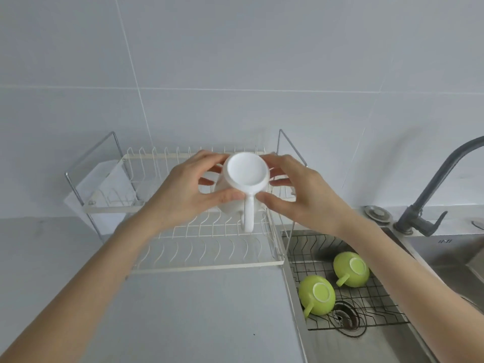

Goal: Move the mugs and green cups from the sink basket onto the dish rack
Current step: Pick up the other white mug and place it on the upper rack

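A white mug (pixel 246 176) is held upside down above the white wire dish rack (pixel 209 247), its base facing me and its handle pointing toward me. My left hand (pixel 183 189) grips its left side and my right hand (pixel 296 192) grips its right side. Two green cups lie upside down in the dark wire sink basket (pixel 377 305): one (pixel 317 294) nearer me, the other (pixel 351 269) behind it to the right. Each has its handle pointing lower left.
The rack stands on a grey counter (pixel 183 315) against a tiled wall, with a clear plastic holder (pixel 102 184) at its left end. A steel sink (pixel 445 271) with a drain (pixel 345 318) lies on the right. A dark faucet (pixel 429 200) rises behind it.
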Available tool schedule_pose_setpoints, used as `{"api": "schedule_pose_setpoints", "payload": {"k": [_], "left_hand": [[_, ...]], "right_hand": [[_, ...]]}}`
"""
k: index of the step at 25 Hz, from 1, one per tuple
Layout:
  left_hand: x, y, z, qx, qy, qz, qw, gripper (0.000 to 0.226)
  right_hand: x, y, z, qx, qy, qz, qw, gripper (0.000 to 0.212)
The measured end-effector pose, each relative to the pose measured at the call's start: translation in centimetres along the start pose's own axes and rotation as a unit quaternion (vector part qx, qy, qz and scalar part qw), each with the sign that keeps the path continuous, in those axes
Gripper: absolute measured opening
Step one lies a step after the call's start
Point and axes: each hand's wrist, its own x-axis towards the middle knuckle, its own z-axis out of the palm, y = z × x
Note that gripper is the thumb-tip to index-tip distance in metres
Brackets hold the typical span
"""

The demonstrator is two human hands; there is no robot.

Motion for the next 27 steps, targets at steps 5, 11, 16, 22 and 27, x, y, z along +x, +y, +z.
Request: {"api": "schedule_pose_setpoints", "payload": {"k": [5,11,16,22,27], "left_hand": [[3.2,-2.5,-5.0,0.014,-0.011,-0.008,1.000,0.069],[6.4,-7.1,-7.1,-0.037,-0.023,-0.058,0.997,0.063],[7.4,-11.3,-6.2,-0.039,-0.063,-0.095,0.993,0.048],[8.2,-14.0,-4.4,-0.052,-0.098,-0.150,0.982,0.051],[7.5,-15.1,-3.5,-0.048,-0.135,-0.181,0.973,0.049]], "right_hand": [[5.9,-1.5,1.5,-0.014,0.019,-0.005,1.000,0.052],[11.5,-0.7,3.5,-0.012,-0.004,0.023,1.000,0.056],[13.5,1.7,6.0,-0.030,-0.064,0.057,0.996,0.055],[15.0,4.1,7.9,-0.065,-0.128,0.104,0.984,0.054],[15.4,5.0,9.4,-0.100,-0.172,0.123,0.972,0.056]]}}
